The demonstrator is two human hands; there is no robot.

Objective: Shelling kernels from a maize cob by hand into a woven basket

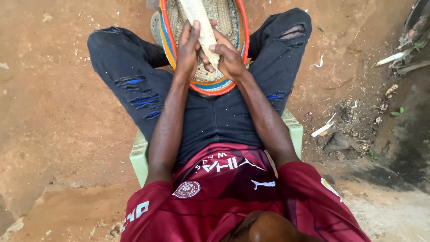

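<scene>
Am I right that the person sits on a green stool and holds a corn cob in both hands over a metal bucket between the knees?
Not quite: the head view shows a woven basket, not a metal bucket. Otherwise yes: left hand and right hand hold the corn cob, and the stool is green.

A single camera sits on the person's head and looks almost straight down over the chest and lap, close enough that the red shirt [224, 192] fills the frame at 6 o'clock. Its gaze runs forward toward 12 o'clock, where the left hand [187, 51] and right hand [229, 60] meet at arm's length over a woven basket [210, 85]. Bare dirt ground [53, 112] spreads out at 9 and 3 o'clock. No second view overlaps it.
</scene>
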